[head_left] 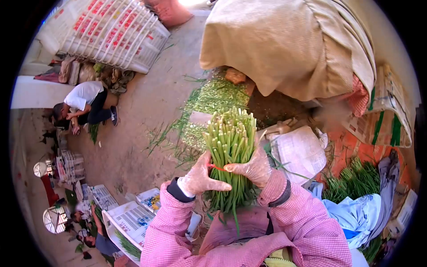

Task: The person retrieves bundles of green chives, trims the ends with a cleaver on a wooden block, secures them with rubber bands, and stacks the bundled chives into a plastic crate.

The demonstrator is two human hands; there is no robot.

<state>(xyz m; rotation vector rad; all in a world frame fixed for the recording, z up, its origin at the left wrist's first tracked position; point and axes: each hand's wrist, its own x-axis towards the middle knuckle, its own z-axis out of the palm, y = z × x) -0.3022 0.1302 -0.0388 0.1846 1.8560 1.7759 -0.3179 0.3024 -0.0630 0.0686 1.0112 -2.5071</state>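
Observation:
A thick bundle of green stalks (231,147) stands upright between my hands, its pale cut ends up and its leaves hanging down. My left hand (202,178), in a thin clear glove, is wrapped round the bundle's left side. My right hand (253,167), gloved the same way, grips its right side with the thumb across the front. A red tie (216,167) runs over the stalks between my two thumbs. Behind the bundle, cut green and white pieces (218,95) lie in a heap on the floor.
A beige cloth (289,44) drapes over something at upper right. A white crate (115,31) stands at upper left. A person (89,102) crouches on the left; others are at lower left. Printed boxes (129,220), a white sack (300,153) and more green stalks (353,180) lie nearby.

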